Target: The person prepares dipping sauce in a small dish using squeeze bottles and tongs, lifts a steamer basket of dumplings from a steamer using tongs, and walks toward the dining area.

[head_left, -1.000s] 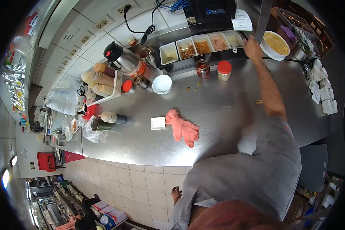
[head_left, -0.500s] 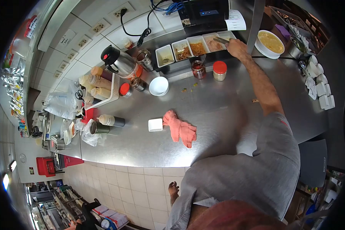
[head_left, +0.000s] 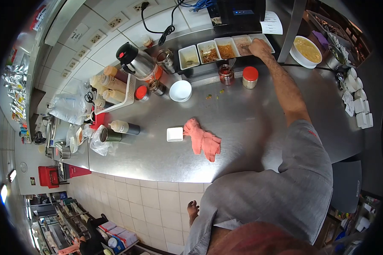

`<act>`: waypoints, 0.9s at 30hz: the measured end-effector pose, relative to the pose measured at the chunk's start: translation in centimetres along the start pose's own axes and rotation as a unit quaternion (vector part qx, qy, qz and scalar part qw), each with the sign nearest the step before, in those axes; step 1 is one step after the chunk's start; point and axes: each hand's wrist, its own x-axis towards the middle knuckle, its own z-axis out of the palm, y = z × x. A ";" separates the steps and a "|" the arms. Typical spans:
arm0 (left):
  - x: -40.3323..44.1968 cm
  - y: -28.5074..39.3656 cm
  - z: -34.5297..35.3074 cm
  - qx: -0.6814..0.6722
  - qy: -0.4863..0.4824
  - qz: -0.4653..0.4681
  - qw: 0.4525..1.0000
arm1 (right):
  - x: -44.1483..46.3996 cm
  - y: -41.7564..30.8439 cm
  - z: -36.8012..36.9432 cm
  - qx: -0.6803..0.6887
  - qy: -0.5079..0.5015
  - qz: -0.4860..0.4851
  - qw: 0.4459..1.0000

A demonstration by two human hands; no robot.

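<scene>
My right arm reaches across the counter to a row of white food tubs. My right hand is over the fourth tub, which holds a pale pinkish food, and the fifth tub beside it. Its fingers are curled closed; whatever is in them is hidden beneath the hand. Down by my side, away from the counter, hangs my left hand, fingers loosely apart and holding nothing. Nearest the right arm stand a red-lidded jar and an open jar of red sauce with a utensil in it.
A pink cloth lies against a small white dish mid-counter. A white bowl, a steel thermos jug and a basket of squeeze bottles stand leftward. At right is a large bowl of yellow food.
The metal utensil that showed in my right hand above the tubs is no longer visible. The hand has lowered and turned over the tubs. The view has shifted slightly; my left hand stays put.
</scene>
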 end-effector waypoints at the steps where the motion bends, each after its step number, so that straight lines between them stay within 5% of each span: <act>1: 0.1 -0.2 0.1 -0.002 0.001 -0.001 1.000 | 0.1 0.3 -0.1 0.014 0.008 0.002 1.000; 10: 1.5 -0.2 0.4 -0.028 -0.009 0.000 1.000 | 1.1 4.0 0.4 0.063 0.073 -0.028 0.995; 14: 1.9 0.6 0.6 -0.045 -0.003 -0.004 0.999 | 0.2 4.3 -0.3 0.186 0.089 -0.062 0.976; 17: 2.6 -0.1 0.7 -0.043 -0.008 -0.003 0.999 | -2.5 3.4 -1.6 0.434 -0.026 0.008 0.900; 27: 4.7 -5.4 2.1 -0.105 0.010 0.037 0.994 | -14.8 -6.4 -1.3 0.508 -0.245 -0.093 0.820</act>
